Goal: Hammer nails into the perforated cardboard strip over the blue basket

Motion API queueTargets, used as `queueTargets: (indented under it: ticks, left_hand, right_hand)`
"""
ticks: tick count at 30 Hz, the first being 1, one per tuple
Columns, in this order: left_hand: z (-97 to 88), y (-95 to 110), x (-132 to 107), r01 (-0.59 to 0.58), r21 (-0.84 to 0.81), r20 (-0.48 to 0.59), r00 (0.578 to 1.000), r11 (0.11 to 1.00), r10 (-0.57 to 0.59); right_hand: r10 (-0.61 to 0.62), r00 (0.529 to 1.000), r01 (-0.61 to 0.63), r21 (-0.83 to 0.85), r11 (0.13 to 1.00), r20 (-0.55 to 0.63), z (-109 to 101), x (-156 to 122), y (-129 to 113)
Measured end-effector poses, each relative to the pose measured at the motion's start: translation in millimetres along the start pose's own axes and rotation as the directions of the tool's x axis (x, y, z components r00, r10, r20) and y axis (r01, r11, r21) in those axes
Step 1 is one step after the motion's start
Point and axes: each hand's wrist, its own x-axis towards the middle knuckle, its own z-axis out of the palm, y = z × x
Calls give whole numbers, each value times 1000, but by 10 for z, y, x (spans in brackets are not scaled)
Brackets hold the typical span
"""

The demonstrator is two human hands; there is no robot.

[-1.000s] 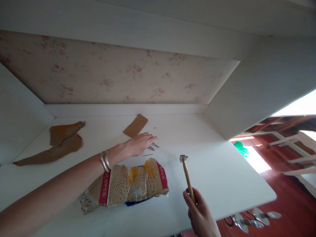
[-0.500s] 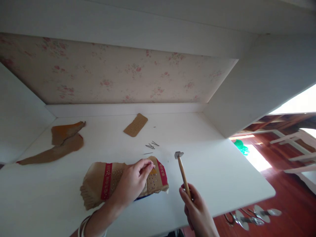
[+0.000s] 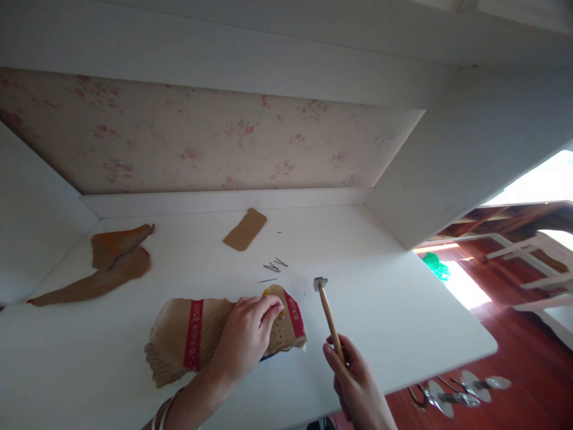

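Cardboard scraps (image 3: 102, 283), torn and brown, at far left of the white desk (image 3: 403, 310), well apart from my hands. Next, hole-punched sheet (image 3: 212, 325) with two red bands on the desk; my left hand (image 3: 248, 328) is over its middle and hides part of it, thumb and forefinger drawn narrow near the right band. Can't tell what's between the tips. Smaller punched piece (image 3: 245, 230) sits farther back; loose nails (image 3: 271, 267) lie between it and the sheet, just beyond the left hand. Hammer (image 3: 330, 316) right of the sheet, apart from it, head pointing away, handle gripped in my right hand (image 3: 353, 370).
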Motion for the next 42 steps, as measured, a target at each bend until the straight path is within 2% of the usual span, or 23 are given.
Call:
queueTargets:
  ticks: [10,24,42]
  left_hand:
    - [2,-22,-6,-38,25,-4,999,999,38]
    - [-4,-12,12,-21,8,13,1000,1000,21]
    - [-31,16,9,-31,14,31,999,999,30]
  right_hand:
    - [-18,1000,19,-23,1000,25,33,-9,-2]
    - [-45,997,46,-14,999,70,54,-42,-44]
    - [-59,997,62,-52,997,48,93,-53,-69]
